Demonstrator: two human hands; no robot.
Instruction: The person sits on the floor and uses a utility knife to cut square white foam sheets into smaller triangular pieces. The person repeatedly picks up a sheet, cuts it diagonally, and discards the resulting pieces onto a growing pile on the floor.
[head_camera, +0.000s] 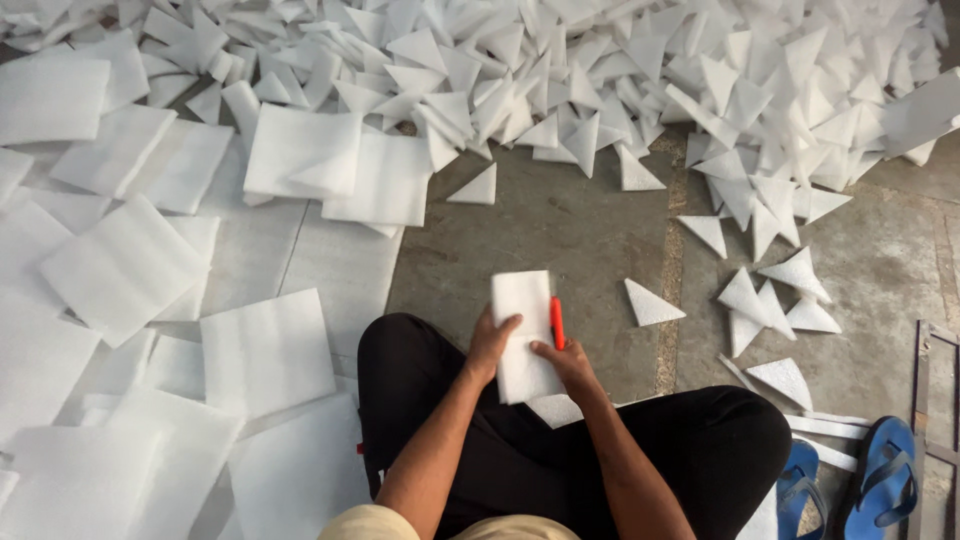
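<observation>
View: we look straight down from a head camera at a person sitting cross-legged on a grey concrete floor (560, 230), in black trousers (700, 440).

Left hand: we see the left hand (490, 345) gripping the left edge of a folded white foam sheet (522, 320), thumb pressed across its face and fingers curled behind it.

Right hand: the right hand (565, 362) steadies the near right part of the same sheet, fingers closed, pinching an orange cutter (556, 320) that lies along the sheet's right edge and points away from the person.

Foam sheet: a tall white rectangle, held just above the lap at the middle of the scene, with its far end over the bare floor.

Far side: a wide heap of white foam triangles (600, 80) runs across the whole far edge of the scene.

Right side: we count about 8 loose triangles (790, 300) scattered on the floor to the right of the hands, well apart from them.

Left side: square white foam sheets (120, 265) lie overlapping on the floor, from the far left down to the near left beside the person's knee.

Near right corner: 2 blue sandals (880, 485) rest beside the right knee, with a dark metal frame (925, 400) at the scene's edge just beyond them.
</observation>
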